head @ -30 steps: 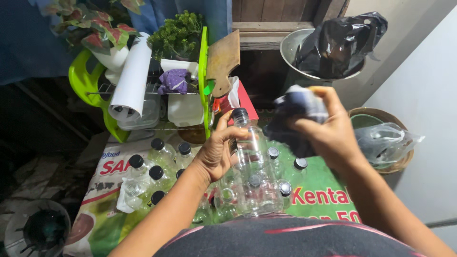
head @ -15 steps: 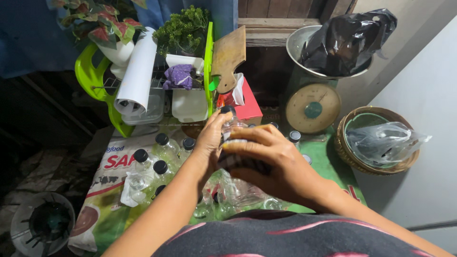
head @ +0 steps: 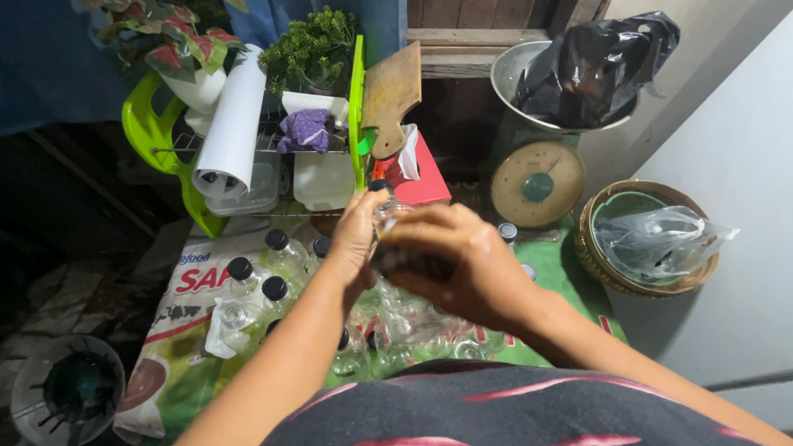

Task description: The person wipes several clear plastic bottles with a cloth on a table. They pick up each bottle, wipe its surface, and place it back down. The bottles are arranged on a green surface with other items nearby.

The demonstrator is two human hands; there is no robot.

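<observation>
My left hand [head: 355,238] is wrapped around a clear plastic bottle [head: 386,211] with a black cap, held upright above the table. Over the bottle's body lies my right hand [head: 464,266], pressing a dark cloth [head: 410,265] against it. Most of the bottle is hidden by both hands; only its neck and cap show. Below the hands several more clear black-capped bottles [head: 263,283] stand or lie on a printed plastic sheet [head: 188,307].
A green dish rack [head: 162,136] with a white paper roll [head: 231,136], containers and a wooden cutting board [head: 392,92] stands behind. A red tissue box [head: 420,179], dial scale [head: 537,183] topped by a black bag [head: 596,66], basket [head: 610,272] at right, burner [head: 78,385] lower left.
My right hand brought the dark cloth down from the upper right onto the bottle held in my left hand. The left hand stayed about where it was.
</observation>
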